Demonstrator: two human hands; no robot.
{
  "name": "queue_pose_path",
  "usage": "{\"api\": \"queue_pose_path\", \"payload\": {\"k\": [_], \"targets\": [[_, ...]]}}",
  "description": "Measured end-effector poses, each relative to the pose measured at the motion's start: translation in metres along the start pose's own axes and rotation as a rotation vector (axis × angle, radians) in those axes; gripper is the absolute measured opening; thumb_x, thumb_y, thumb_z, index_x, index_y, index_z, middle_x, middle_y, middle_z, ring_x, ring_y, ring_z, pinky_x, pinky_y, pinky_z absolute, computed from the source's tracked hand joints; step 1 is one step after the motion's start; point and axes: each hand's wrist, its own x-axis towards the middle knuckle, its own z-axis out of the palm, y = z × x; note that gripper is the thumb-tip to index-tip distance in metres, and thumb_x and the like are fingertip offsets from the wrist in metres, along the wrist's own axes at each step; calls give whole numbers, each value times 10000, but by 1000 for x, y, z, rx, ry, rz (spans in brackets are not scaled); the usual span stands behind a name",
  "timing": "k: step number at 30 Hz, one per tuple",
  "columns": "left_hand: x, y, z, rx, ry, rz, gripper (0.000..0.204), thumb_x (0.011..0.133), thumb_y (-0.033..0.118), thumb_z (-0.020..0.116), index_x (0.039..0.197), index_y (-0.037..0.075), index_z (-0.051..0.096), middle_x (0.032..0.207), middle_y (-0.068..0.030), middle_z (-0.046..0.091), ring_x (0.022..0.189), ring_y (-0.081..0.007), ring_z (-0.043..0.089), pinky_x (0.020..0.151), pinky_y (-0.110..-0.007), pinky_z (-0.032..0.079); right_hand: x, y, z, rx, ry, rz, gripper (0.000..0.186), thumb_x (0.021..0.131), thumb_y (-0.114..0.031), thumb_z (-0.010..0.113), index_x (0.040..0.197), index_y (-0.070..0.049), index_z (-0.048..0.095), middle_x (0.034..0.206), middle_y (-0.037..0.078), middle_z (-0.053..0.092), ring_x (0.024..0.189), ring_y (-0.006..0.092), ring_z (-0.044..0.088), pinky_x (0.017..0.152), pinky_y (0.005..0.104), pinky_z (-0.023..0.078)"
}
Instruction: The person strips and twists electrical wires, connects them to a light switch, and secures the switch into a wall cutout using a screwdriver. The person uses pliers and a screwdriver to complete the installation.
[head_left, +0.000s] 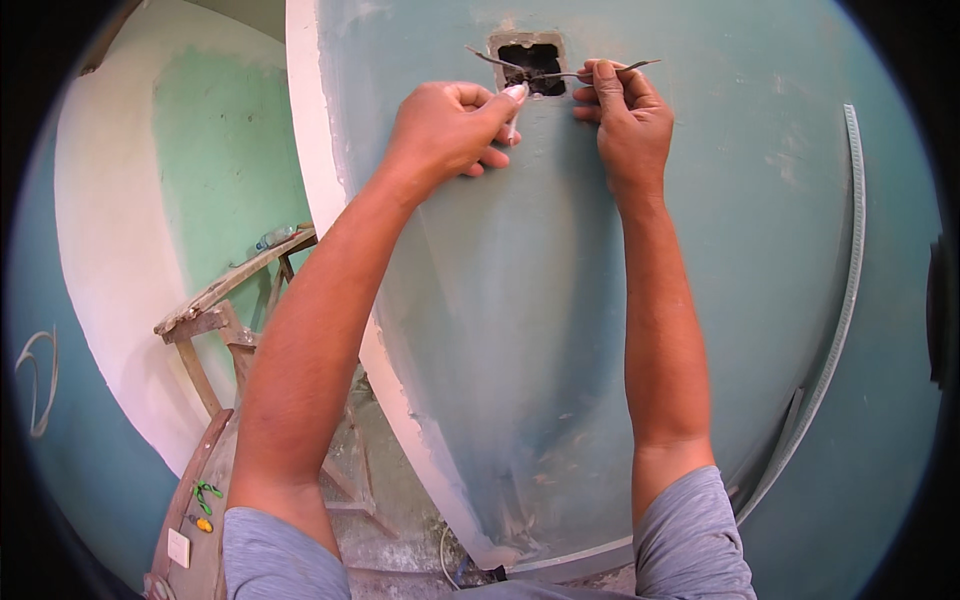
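Note:
A square wall box (563, 55) is set in the blue-green wall, its inside dark. Two dark wires come out of it, a short wire (484, 54) pointing up to the left and another wire (556, 75) running right. Between thumb and fingers my right hand (636, 130) pinches that right-hand wire, whose end sticks out past the fingertips. My left hand (440, 130) is closed just below the box's lower left corner. A small whitish piece (513, 126) shows at its fingertips; its kind is too small to tell.
A worn wooden trestle (215, 295) with a clear plastic bottle (276, 238) stands at left. On a plank (205, 545) lie green-handled pliers (206, 494), a yellow-orange tool (202, 523) and a white plate (179, 548). A long pale strip (853, 230) curves along the right.

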Motion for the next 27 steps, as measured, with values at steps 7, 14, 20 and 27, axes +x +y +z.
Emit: {"api": "queue_pose_path", "payload": {"k": [7,14,20,27], "targets": [[8,-12,-4,-82,265,235,378,973,360,768,1163,35,739,1042,-102,783,853,-127,760,655,-240,605,4,-3,-1,3,10,41,252,1054,-219,664,1058,24,728,943,70,752,791,123,711,653,252,582],[9,-19,-9,2,266,387,381,987,323,758,1217,23,718,1081,-106,785,959,-152,765,703,-249,629,3,-4,0,2,14,51,262,1053,-229,663,1055,24,731,948,70,761,781,120,711,659,256,582],[5,-17,-4,-55,97,239,413,957,377,788,1177,30,739,994,-78,785,888,-126,746,706,-250,613,3,-3,-5,-51,2,-1,256,1048,-231,670,1039,14,746,939,63,765,765,121,710,665,264,584],[7,-10,-11,-46,-67,190,326,928,297,811,1127,44,759,958,-34,779,870,-103,722,738,-255,579,-6,-6,-3,-66,6,-20,197,1022,-200,707,1044,-17,776,940,51,767,747,107,692,645,251,562]]}}
